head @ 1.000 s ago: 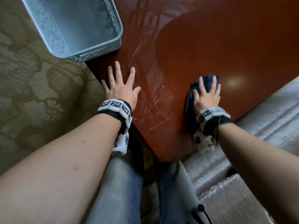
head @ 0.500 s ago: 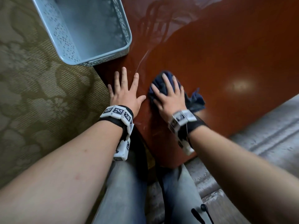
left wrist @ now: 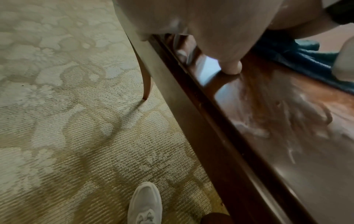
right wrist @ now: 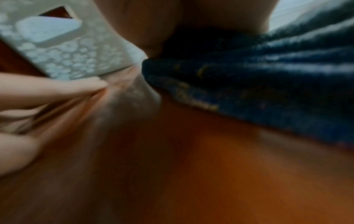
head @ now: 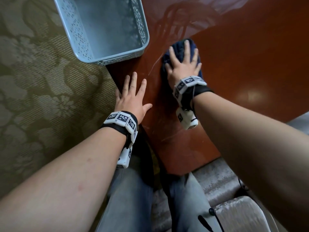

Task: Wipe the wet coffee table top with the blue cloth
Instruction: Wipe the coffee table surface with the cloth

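Note:
The glossy red-brown coffee table top [head: 242, 61] fills the upper right of the head view, with thin water streaks [head: 177, 19] shining past the cloth. A dark blue cloth [head: 177, 47] lies bunched on the table under my right hand [head: 183, 64], which presses it down with straight, spread fingers. My left hand [head: 132, 96] rests flat on the table near its left edge, fingers spread, holding nothing. In the blurred right wrist view the blue cloth [right wrist: 268, 84] sits under the palm. The left wrist view shows the table edge [left wrist: 220, 121] and the blue cloth [left wrist: 298, 60].
A pale blue perforated plastic basket [head: 107, 27] stands on the table's left corner, close to the cloth. Patterned olive carpet [head: 41, 89] lies to the left. My jeans-clad legs [head: 133, 198] and a grey upholstered seat [head: 234, 211] are below the table's near corner. A white shoe [left wrist: 145, 203] stands on the carpet.
My right hand has slid the cloth from the table's near right side leftward, then away from me toward the basket. The left hand has stayed planted on the table.

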